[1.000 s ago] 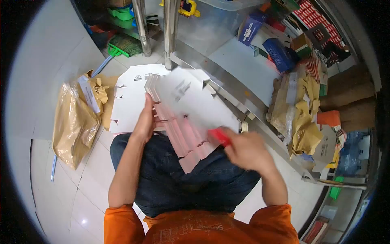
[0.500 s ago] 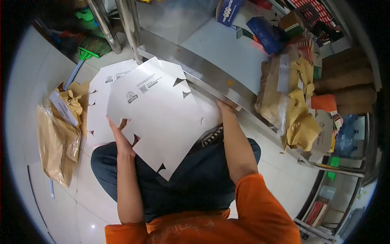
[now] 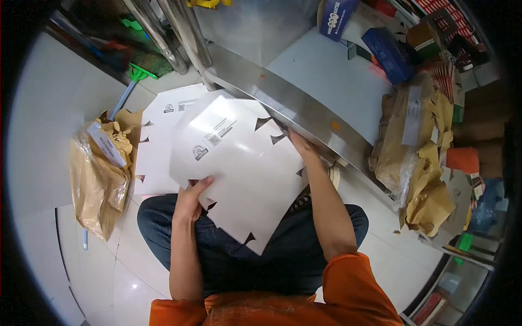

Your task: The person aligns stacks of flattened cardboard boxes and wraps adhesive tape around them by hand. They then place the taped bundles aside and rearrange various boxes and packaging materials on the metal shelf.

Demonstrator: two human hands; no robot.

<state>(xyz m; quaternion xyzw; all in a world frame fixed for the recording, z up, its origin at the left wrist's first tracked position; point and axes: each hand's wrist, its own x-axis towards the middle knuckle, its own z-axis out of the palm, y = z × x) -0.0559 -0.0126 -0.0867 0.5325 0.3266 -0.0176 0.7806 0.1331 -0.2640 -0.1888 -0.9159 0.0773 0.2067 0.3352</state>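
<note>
A white die-cut cardboard box blank (image 3: 247,174), printed with a logo and a small square code, is held tilted over my lap. My left hand (image 3: 191,200) grips its left edge, thumb on top and the other fingers underneath. At the upper right edge, my right hand (image 3: 303,145) holds the blank, its fingers partly hidden behind the board. Under and to the left lie more white blanks (image 3: 155,130) on the floor, bearing the same print. A dark shoe with laces (image 3: 299,204) shows partly below the blank's right side.
A metal shelf edge (image 3: 293,100) runs close by my right hand, with metal legs (image 3: 187,41) at the back. A torn brown paper package (image 3: 100,185) stands left; another wrapped package (image 3: 410,141) is on the shelf at right. A green-headed broom (image 3: 142,71) lies behind.
The blank has turned slightly and tilts more, catching light. My left thumb now lies over its edge. My right hand has come against its right edge. The view has shifted left.
</note>
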